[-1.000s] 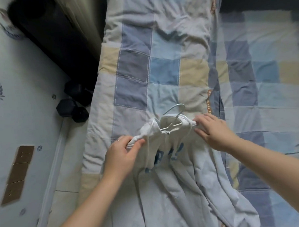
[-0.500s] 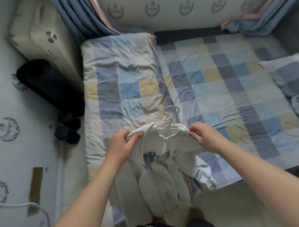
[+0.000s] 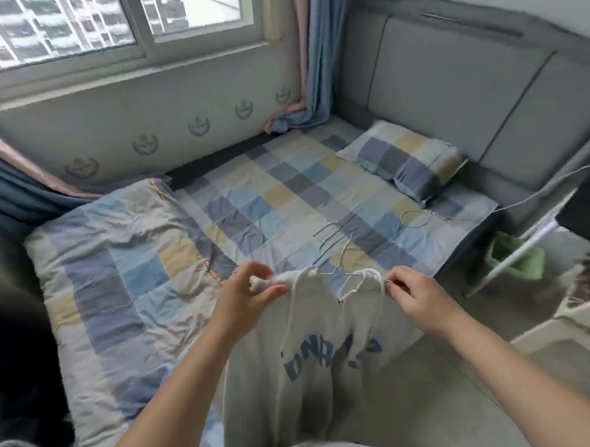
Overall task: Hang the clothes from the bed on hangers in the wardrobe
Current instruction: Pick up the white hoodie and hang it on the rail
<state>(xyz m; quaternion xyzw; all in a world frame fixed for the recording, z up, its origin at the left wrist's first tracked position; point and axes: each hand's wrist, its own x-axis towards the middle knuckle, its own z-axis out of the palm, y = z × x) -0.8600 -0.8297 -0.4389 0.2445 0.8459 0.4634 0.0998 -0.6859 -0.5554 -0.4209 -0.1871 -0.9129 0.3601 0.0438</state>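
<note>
The left hand [image 3: 247,294] pinches one bunched shoulder of the white hoodie [image 3: 313,374], and the right hand [image 3: 422,302] pinches the other shoulder, so each grip is closed on cloth. Between the two grips the wire hanger [image 3: 346,280] sits in the neck, its hook rising just beyond them. The hoodie hangs below the grips, at the near edge of the bed [image 3: 285,196].
</note>
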